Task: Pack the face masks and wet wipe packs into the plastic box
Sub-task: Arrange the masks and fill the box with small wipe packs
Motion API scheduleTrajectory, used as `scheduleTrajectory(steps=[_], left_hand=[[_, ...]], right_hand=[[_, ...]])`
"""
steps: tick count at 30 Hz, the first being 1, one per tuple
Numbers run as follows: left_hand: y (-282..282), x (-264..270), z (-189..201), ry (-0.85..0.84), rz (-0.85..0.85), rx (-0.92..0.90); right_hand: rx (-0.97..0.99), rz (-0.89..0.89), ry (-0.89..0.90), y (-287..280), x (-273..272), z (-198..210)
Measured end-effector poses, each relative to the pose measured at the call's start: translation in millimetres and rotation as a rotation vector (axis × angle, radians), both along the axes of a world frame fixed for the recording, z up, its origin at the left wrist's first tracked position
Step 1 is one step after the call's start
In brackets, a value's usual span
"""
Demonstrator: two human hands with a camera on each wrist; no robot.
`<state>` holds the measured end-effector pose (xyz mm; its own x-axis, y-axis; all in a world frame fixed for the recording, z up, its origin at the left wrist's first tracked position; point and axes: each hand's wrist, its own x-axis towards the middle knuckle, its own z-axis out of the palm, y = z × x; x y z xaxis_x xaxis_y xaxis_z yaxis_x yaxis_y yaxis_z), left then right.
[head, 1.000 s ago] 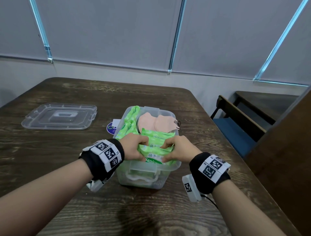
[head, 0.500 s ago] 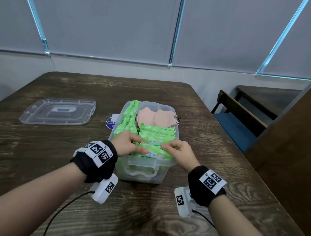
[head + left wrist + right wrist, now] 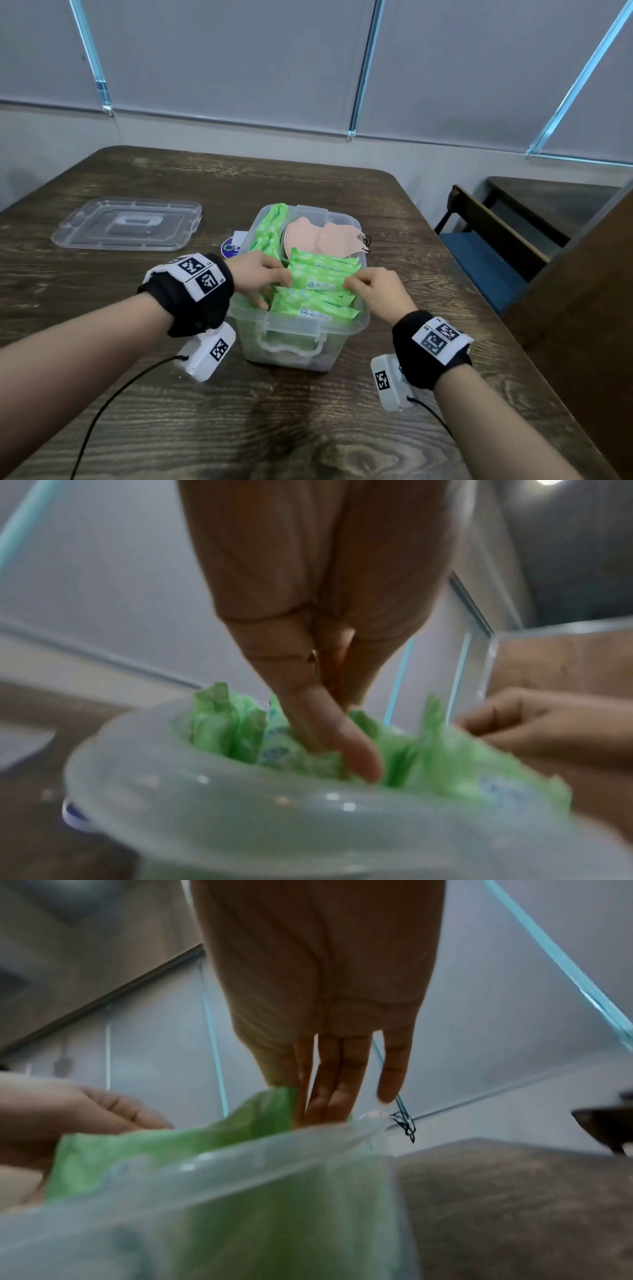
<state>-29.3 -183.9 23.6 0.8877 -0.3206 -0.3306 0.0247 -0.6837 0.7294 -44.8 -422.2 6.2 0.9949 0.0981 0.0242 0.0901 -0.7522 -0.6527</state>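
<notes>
Left hand (image 3: 255, 279), right hand (image 3: 380, 291) — both pinch one wet wipe pack (image 3: 317, 279).

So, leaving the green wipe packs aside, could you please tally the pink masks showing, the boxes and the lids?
Pink face masks: 2
Plastic box: 1
Lid: 1
Total: 4

Left hand (image 3: 255, 274), right hand (image 3: 380, 291) close together, both in pinching grip.
</notes>
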Motion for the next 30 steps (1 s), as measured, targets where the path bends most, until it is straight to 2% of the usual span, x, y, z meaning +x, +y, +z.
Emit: scheduleTrajectory(steps=[2, 5, 8, 10, 12, 15, 17, 22, 24, 26, 28, 30], left_hand=[[-1.1, 6.4, 2.4, -0.162, -0.089, 0.273], [-14.0, 12.5, 2.0, -0.269, -0.338, 0.631], [-19.9, 19.6, -3.2, -0.32, -0.418, 0.743], [-16.6, 25.6, -13.0, -0.378, -0.415, 0.712], [-7.4, 30.2, -22.9, -0.442, -0.367, 0.557], [5.8, 35.3, -30.1, -0.543, -0.164, 0.186], [7.9, 34.4, -33.4, -0.55, -0.059, 0.003], [1.9, 29.2, -35.7, -0.457, 0.051, -0.15], [-4.0, 21.4, -30.4, -0.506, 0.081, -0.254], [-15.8, 5.8, -20.3, -0.682, -0.08, -0.267], [-23.0, -4.9, -25.3, -0.822, -0.326, -0.13], [-18.7, -2.0, -36.1, -0.798, -0.356, -0.081]], right_hand=[[-0.248, 0.113, 0.026, 2.1, 11.0, 8.1], [-0.635, 0.242, 0.023, 12.6, 18.6, 18.5], [-0.882, 0.352, -0.07, 17.6, 20.6, 14.9], [-0.912, 0.396, -0.082, 14.9, 21.4, 6.9], [-0.821, 0.413, -0.076, 6.5, 24.6, 2.5], [-0.536, 0.36, -0.132, -10.1, 29.6, -0.7], [-0.357, 0.295, -0.198, -18.8, 28.3, -2.1], [-0.032, 0.142, -0.264, -27.6, 20.5, -12.5], [0.041, 0.111, -0.248, -27.9, 19.6, -18.7], [0.071, 0.113, -0.258, -28.6, 19.5, -23.8], [0.081, 0.124, -0.278, -30.7, 19.4, -26.9], [0.095, 0.142, -0.279, -31.0, 16.0, -29.0]])
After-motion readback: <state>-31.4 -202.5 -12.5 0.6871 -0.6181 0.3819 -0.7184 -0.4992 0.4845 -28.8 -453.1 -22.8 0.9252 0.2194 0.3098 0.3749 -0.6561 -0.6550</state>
